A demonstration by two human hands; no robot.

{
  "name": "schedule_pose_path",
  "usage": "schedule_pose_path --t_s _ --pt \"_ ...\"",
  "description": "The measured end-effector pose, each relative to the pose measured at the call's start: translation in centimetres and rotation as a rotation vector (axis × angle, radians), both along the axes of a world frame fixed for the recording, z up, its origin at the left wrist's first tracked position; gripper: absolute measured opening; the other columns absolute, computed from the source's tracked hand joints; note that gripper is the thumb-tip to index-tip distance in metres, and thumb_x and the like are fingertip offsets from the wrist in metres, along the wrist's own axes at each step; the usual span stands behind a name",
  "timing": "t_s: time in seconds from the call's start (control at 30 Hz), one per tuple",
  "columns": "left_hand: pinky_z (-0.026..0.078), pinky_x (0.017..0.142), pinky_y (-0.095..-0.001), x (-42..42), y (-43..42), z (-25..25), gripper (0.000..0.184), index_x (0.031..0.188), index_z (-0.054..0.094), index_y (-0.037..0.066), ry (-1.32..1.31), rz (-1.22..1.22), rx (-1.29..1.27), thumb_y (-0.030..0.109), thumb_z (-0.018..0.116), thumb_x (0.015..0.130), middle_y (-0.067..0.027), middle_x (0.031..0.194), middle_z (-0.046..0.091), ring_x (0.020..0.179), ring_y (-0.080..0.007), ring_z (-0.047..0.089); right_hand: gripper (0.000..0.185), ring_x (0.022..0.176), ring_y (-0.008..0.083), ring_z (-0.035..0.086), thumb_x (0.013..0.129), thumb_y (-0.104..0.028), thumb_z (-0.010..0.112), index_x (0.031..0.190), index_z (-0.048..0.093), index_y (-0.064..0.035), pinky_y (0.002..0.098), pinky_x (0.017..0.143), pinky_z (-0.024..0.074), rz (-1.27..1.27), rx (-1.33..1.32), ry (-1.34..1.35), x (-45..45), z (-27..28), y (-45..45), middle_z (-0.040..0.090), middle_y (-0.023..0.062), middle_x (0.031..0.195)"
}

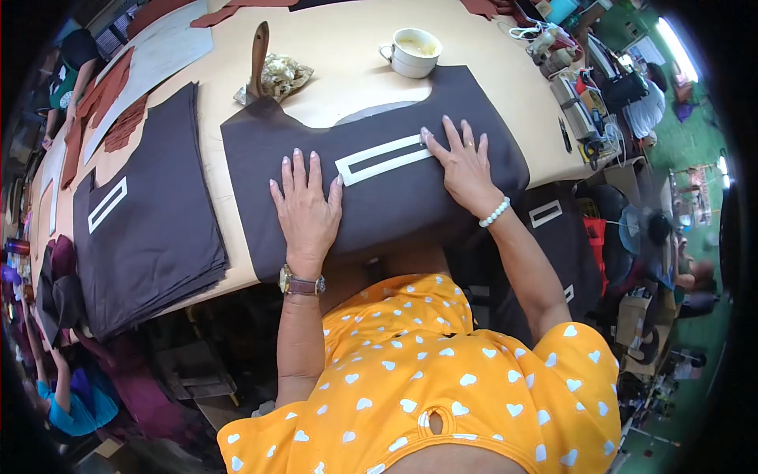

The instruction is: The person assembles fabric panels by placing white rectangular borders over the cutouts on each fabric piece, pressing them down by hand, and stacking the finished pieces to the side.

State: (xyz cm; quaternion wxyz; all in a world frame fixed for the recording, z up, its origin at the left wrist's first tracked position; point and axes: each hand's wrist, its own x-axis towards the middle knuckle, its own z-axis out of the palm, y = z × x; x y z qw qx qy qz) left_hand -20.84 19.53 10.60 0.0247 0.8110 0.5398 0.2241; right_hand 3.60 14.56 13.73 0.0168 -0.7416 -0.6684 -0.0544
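Observation:
A dark fabric panel (371, 213) lies over the table's front edge, with a white rectangular frame-shaped strip (347, 172) on it. My left hand (306, 207) rests flat on the panel with fingers spread, its thumb beside the strip's left end. At the strip's right end is my right hand (464, 167), fingers apart, the index fingertip touching or just over the strip. Neither hand grips anything. Left of this panel sits a stack of similar dark pieces (154, 213), the top one bearing a white frame (107, 205).
Behind the panel stand a white cup (414, 54) and a wooden-handled tool (259, 63) beside a plastic bag (284, 77). Reddish-brown pieces (106, 87) lie at the left. Boxes and small tools (576, 107) crowd the right edge. Other people are at both sides.

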Motion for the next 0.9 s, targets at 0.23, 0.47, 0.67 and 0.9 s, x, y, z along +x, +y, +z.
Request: schedule_pose_path --t_s 0.23,0.47,0.67,0.9 --pt "0.023 0.104 -0.053 0.1 0.1 -0.1 0.051 0.128 0.047 0.005 -0.01 -0.006 0.006 0.036 0.05 0.088 -0.017 0.137 0.039 0.128 -0.0333 0.033 0.05 0.133 0.0353 0.023 0.083 -0.015 0.051 0.131 0.043 -0.0026 0.056 0.107 0.0158 0.0 -0.091 -0.531 -2.5 0.8 -0.3 0.026 0.0128 0.143" --pt "0.022 0.105 -0.0519 0.0 0.0 0.0 0.05 0.129 0.046 0.005 0.001 -0.005 -0.013 0.037 0.048 0.09 -0.0171 0.138 0.038 0.129 -0.0328 0.032 0.046 0.132 0.0358 0.023 0.084 -0.014 0.048 0.129 0.045 -0.0022 0.0566 0.106 0.0178 0.006 -0.058 -0.496 -1.9 0.5 -0.2 0.023 0.013 0.144" --pt "0.026 0.104 -0.0507 -0.2 0.1 -0.3 0.047 0.128 0.043 0.0 -0.103 0.024 0.021 0.025 0.049 0.089 -0.0202 0.134 0.041 0.126 -0.0347 0.035 0.055 0.132 0.0351 0.023 0.084 -0.013 0.048 0.137 0.035 -0.0164 0.0558 0.107 0.0144 0.041 -0.083 -0.526 -0.1 0.2 0.6 0.021 0.0091 0.147" --pt "0.027 0.104 -0.0491 -0.5 0.1 -0.4 0.046 0.13 0.041 -0.001 -0.184 0.035 0.01 0.017 0.048 0.088 -0.0206 0.132 0.043 0.125 -0.0345 0.037 0.058 0.133 0.0339 0.023 0.085 -0.013 0.047 0.14 0.03 -0.0179 0.0546 0.108 0.0127 0.113 -0.136 -0.525 -1.0 0.8 0.3 0.021 0.0082 0.147"
